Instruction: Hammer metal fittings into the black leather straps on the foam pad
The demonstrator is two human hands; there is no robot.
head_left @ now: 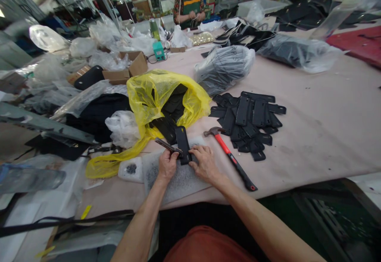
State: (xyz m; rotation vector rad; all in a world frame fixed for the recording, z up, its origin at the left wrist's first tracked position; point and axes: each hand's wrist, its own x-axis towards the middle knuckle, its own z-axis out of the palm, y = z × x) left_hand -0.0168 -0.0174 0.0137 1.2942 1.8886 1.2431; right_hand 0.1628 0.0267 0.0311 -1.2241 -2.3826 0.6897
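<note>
A dark metal tool [166, 145] is pinched between the thumb and fingers of my left hand [168, 164], its tip over a black strap piece [182, 141]. My right hand [204, 163] grips the lower right edge of that piece with thumb and fingertips. Under both hands lies a grey speckled slab [175, 184]. A hammer [228, 153] with a red and black handle rests to the right. Behind it is a pile of black pieces [248, 119]. An open yellow bag [143, 91] holds more black pieces just beyond my hands.
A small white block [131, 169] sits left of the slab. Grey plastic-wrapped bundles [224, 67] lie farther back. Cardboard boxes [138, 64] and clear bags crowd the left. Across the table is a person [190, 6]. The table's front edge runs below my hands.
</note>
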